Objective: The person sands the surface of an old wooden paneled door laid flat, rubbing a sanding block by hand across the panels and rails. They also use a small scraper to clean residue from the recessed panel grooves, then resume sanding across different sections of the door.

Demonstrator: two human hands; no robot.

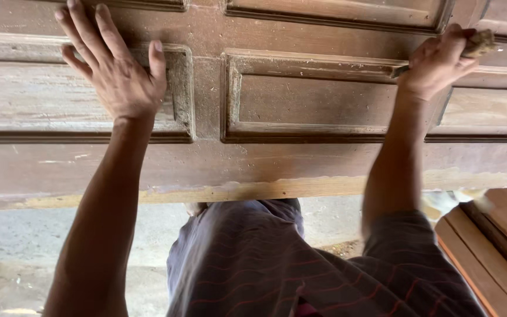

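I've got the left hand [115, 73] flat on the brown panelled wooden door [300, 158], fingers [83, 26] spread apart and pressing over the recessed left panel [42, 94], gripping nothing. My right hand [438, 61] is up at the top edge of the middle panel [318, 100], fingers curled tight around a small rough tan sanding block [481, 42] that pokes out past the knuckles and touches the wood. The door lies across in front of my striped shirt [300, 264], with stacked lighter boards [500, 240] low on the right and grey concrete floor [19, 246] beneath.
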